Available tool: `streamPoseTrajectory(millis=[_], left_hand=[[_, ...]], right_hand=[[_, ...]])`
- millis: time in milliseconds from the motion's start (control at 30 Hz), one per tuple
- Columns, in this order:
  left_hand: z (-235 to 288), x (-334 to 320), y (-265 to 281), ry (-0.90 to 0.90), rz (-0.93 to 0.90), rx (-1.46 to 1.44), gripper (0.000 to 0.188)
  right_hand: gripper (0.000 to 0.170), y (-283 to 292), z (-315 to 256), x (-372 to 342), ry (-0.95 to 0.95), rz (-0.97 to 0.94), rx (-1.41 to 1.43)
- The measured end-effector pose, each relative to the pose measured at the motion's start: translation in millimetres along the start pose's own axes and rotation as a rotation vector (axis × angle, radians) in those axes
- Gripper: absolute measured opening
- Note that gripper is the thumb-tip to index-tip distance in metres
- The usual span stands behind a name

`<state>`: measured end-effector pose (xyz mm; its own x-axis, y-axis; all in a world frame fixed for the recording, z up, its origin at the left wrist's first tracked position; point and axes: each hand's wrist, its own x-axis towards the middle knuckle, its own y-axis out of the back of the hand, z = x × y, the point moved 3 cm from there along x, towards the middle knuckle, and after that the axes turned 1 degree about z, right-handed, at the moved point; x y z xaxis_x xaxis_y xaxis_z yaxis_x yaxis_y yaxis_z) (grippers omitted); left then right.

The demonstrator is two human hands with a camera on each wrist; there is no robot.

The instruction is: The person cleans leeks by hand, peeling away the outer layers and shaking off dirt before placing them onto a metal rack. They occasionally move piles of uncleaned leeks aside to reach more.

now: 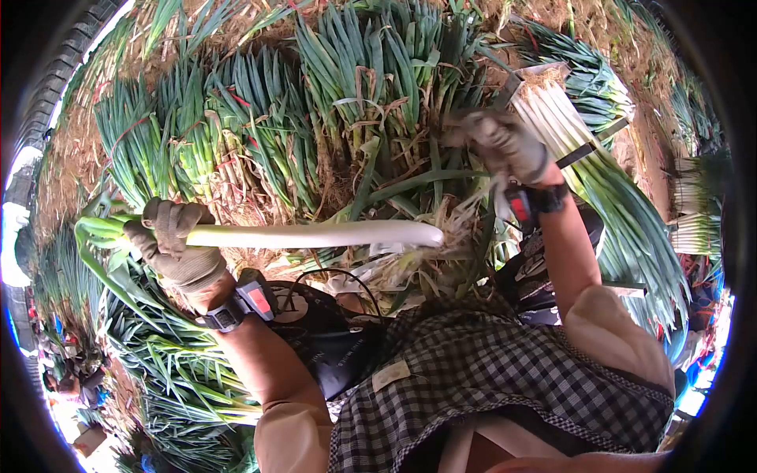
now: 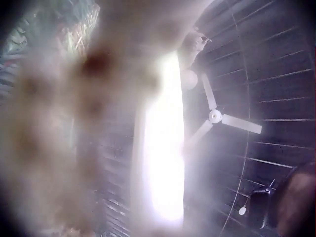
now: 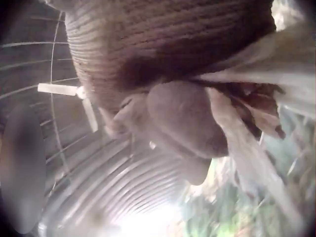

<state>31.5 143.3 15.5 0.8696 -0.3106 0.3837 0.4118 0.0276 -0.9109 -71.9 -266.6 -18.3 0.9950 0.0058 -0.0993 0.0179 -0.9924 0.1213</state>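
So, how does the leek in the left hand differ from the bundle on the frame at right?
The held leek is a single stalk; the bundle packs many side by side. The held leek lies nearly level across the head view; the bundle slants steeply. The held leek's white end shows no roots; the bundle's shows brown roots. Both run from white to green.

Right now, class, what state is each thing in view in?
The leek: white stem bare, nearly level.
Left hand: gloved, gripping the leek near its leaves.
Right hand: gloved, blurred, grip unclear; pale strips hang from it.
Leek bunches: standing upright, leaves up.
White-stemmed bundle: lying, leaves attached.
Peelings: loose, scattered.
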Motion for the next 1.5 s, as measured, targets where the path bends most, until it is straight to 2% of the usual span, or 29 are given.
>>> streamPoseTrajectory(millis=[67,167,233,267,333,367,400,433,500,533,567,633,667,700,733,767,800,833,867,933,967,1033,1067,1100,1167,1300,1367,1433,1500], left_hand=[[-5,1,1,-0.015,0.026,-0.004,0.039],[9,-5,-1,-0.063,0.030,0.050,0.040],[33,-13,1,-0.078,0.035,0.061,0.040],[47,-20,4,-0.095,0.044,0.041,0.039],[87,-36,17,-0.171,0.127,0.180,0.038],[103,-46,27,-0.224,0.209,0.228,0.038],[109,-54,40,-0.121,0.116,0.155,0.037],[112,-61,49,-0.243,0.329,0.301,0.034],[135,-76,62,-0.611,0.746,0.683,0.030],[163,-90,67,-0.307,0.237,0.545,0.029],[189,-102,70,-0.299,0.188,0.499,0.033],[193,-117,52,-0.674,0.640,0.557,0.041],[168,-108,36,-0.814,0.806,0.594,0.047],[191,-119,56,-0.456,0.355,0.446,0.046],[176,-115,53,-0.446,0.400,0.442,0.044],[154,-106,46,-0.431,0.445,0.435,0.042],[134,-98,35,-0.332,0.337,0.392,0.039],[114,-91,23,-0.318,0.278,0.441,0.036],[100,-89,14,-0.328,0.282,0.532,0.033],[69,-91,2,-0.403,0.392,0.766,0.029],[60,-91,4,-0.385,0.356,0.765,0.027],[43,-87,4,-0.418,0.550,0.898,0.028],[35,-83,6,-0.477,0.671,0.944,0.028],[32,-80,8,-0.475,0.686,0.939,0.028],[28,-71,14,-0.394,0.620,0.973,0.027],[26,-64,19,-0.341,0.764,0.977,0.020],[23,-62,23,-0.356,0.756,0.993,0.023],[22,-61,27,-0.340,0.814,0.967,0.026],[19,-55,28,-0.317,0.800,1.007,0.029]], right_hand=[[0.066,-40,-10,16,0.088,-0.272,0.201],[0.054,-120,-27,-15,-0.197,-1.032,-0.042],[0.043,-128,1,-34,-0.559,-1.167,-0.043],[0.043,-125,10,-41,-0.567,-1.173,-0.049],[0.033,-99,27,-48,-0.330,-0.949,-0.391],[0.028,-82,27,-54,-0.151,-0.833,-0.264],[0.025,-62,22,-60,-0.257,-0.719,-0.152],[0.021,-42,17,-66,-0.347,-0.595,-0.031],[0.014,-25,-47,-87,-0.735,-0.148,-0.372],[0.017,-7,-45,-93,-0.613,0.013,-0.338],[0.021,11,-40,-97,-0.425,0.147,-0.153],[0.029,25,-31,-97,-0.083,0.301,0.241],[0.033,27,-21,-91,-0.027,0.290,0.283],[0.039,25,1,-73,-0.071,0.161,0.108],[0.045,22,23,-55,-0.091,0.029,-0.072],[0.046,9,63,-41,-0.096,-0.182,-0.526],[0.048,-4,103,-28,-0.009,-0.397,-0.961],[0.047,-31,114,-11,0.104,-0.587,-1.354],[0.047,-45,106,8,0.121,-0.598,-1.362],[0.033,-66,85,40,0.047,-0.372,-1.046],[0.033,-81,76,55,0.042,-0.382,-1.042],[0.028,-114,52,92,0.194,-0.269,-0.827],[0.030,-131,63,112,0.242,-0.314,-0.822],[0.033,-147,79,133,0.288,-0.361,-0.817],[0.030,-177,106,170,-0.026,-0.424,-0.656],[0.029,-196,195,251,-0.070,-0.321,-0.877],[0.030,-195,225,281,-0.215,-0.160,-0.868],[0.030,-205,233,308,-0.190,-0.096,-0.899],[0.037,-219,235,323,-0.303,-0.008,-1.046]])
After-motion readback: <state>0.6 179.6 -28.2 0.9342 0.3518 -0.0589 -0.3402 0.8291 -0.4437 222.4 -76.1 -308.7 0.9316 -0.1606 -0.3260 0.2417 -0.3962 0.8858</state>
